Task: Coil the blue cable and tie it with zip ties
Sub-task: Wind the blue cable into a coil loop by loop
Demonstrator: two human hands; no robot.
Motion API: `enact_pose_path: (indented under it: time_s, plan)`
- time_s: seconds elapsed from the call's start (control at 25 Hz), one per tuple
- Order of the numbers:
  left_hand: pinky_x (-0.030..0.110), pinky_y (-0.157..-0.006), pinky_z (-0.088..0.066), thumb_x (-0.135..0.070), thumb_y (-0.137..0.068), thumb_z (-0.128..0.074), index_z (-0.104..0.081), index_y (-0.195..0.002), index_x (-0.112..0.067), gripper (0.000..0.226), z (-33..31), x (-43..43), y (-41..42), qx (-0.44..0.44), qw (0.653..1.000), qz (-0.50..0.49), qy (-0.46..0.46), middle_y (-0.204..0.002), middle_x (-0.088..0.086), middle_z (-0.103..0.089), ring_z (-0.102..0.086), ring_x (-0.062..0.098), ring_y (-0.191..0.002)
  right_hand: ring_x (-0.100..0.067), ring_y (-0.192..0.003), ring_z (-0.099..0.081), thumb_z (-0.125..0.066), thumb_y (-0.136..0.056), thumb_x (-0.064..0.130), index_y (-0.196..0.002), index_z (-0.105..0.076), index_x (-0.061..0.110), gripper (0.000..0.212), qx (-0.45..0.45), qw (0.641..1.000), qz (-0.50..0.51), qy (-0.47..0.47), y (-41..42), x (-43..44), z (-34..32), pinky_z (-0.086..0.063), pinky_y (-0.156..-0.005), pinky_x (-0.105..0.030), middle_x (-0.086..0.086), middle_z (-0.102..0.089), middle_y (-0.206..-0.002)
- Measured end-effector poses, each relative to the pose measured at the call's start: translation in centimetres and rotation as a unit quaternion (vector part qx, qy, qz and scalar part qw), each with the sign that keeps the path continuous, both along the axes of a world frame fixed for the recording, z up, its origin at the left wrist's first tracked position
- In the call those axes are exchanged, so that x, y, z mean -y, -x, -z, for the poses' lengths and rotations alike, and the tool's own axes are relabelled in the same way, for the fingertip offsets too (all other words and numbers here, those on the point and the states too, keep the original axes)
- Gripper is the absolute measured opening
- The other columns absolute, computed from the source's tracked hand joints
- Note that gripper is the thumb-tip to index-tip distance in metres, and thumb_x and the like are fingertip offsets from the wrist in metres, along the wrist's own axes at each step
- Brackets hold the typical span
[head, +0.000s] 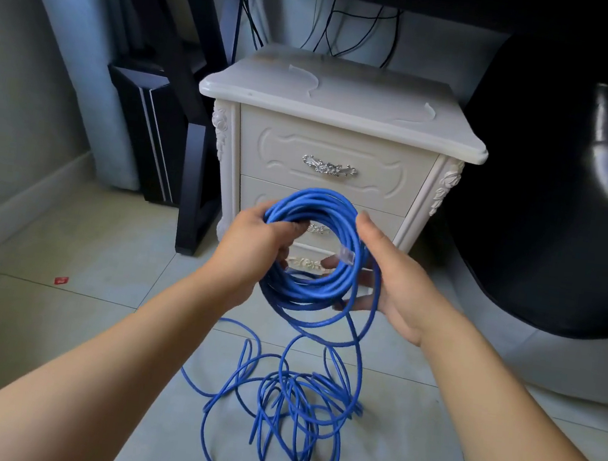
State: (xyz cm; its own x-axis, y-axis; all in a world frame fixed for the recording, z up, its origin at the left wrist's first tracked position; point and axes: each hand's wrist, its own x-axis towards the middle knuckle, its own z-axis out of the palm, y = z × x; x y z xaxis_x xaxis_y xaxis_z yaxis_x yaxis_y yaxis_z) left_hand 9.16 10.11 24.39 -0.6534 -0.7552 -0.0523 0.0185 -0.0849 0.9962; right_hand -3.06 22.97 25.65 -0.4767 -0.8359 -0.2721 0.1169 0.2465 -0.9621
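Note:
The blue cable is partly wound into a round coil that I hold up in front of the cabinet's lower drawers. My left hand grips the coil's upper left side, fingers curled through the ring. My right hand cups the coil's right side, its fingers under and behind the strands. A clear plug end shows inside the ring. The loose remainder of the cable hangs down into a tangled heap on the floor tiles. Two pale zip ties lie curved on the cabinet top.
A white two-drawer bedside cabinet stands straight ahead. A black desk leg and a dark computer case are on the left, and a black chair is on the right. A small red scrap lies on the floor.

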Motion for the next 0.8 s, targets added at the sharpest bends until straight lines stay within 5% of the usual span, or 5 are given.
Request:
enact_pose_path:
  time_s: [0.12, 0.32, 0.52, 0.64, 0.8]
  plan:
    - [0.027, -0.052, -0.035, -0.006, -0.093, -0.058, -0.056, -0.097, -0.01, 0.006, 0.1, 0.3, 0.0, -0.044, 0.992, -0.041, -0.115, -0.058, -0.003, -0.036, -0.034, 0.013, -0.049, -0.017, -0.098, -0.066, -0.059, -0.061, 0.082, -0.117, -0.069, 0.033, 0.074, 0.07, 0.996, -0.01, 0.061, -0.5, 0.6, 1.0, -0.054, -0.091, -0.045, 0.004, -0.07, -0.094]
    - [0.029, -0.061, -0.038, -0.011, -0.094, -0.059, -0.059, -0.099, -0.011, 0.005, 0.4, -1.1, 0.6, -0.053, 0.976, -0.08, -0.196, -0.058, -0.003, -0.039, -0.039, 0.013, -0.051, -0.016, -0.119, -0.061, -0.086, -0.053, 0.047, -0.137, -0.047, 0.029, 0.094, 0.03, 0.993, 0.065, 0.096, -1.5, 1.5, 1.9, -0.042, -0.108, -0.042, 0.004, -0.065, -0.123]
    - [0.039, -0.078, -0.048, -0.023, -0.087, -0.071, -0.065, -0.094, -0.012, 0.015, 0.3, -1.3, 0.1, 0.046, 0.996, 0.035, -0.065, -0.069, 0.0, -0.059, -0.058, 0.016, -0.067, -0.021, -0.075, -0.062, -0.069, -0.077, 0.003, -0.095, -0.062, 0.02, 0.026, -0.065, 0.974, 0.209, 0.048, -1.2, 1.8, 2.0, -0.056, -0.083, -0.045, 0.001, -0.063, -0.077]
    - [0.034, -0.083, -0.052, -0.037, -0.073, -0.076, -0.069, -0.102, -0.019, 0.035, -0.6, -0.1, -0.7, 0.08, 0.993, 0.087, 0.007, -0.083, -0.001, -0.066, -0.063, 0.013, -0.077, -0.014, -0.063, -0.053, -0.063, -0.076, -0.002, -0.088, -0.061, 0.024, 0.029, -0.111, 0.974, 0.191, 0.047, -0.4, 1.5, 0.9, -0.047, -0.064, -0.032, 0.008, -0.056, -0.066]
    - [0.025, -0.08, -0.051, -0.023, -0.079, -0.08, -0.06, -0.125, -0.03, 0.051, -1.1, 0.1, -1.0, 0.066, 0.989, 0.113, 0.069, -0.106, -0.005, -0.072, -0.069, 0.007, -0.091, -0.01, -0.065, -0.056, -0.062, -0.077, -0.003, -0.09, -0.061, 0.03, 0.036, -0.21, 0.972, 0.103, 0.007, -0.8, 1.0, 0.7, -0.045, -0.063, -0.025, 0.007, -0.063, -0.078]
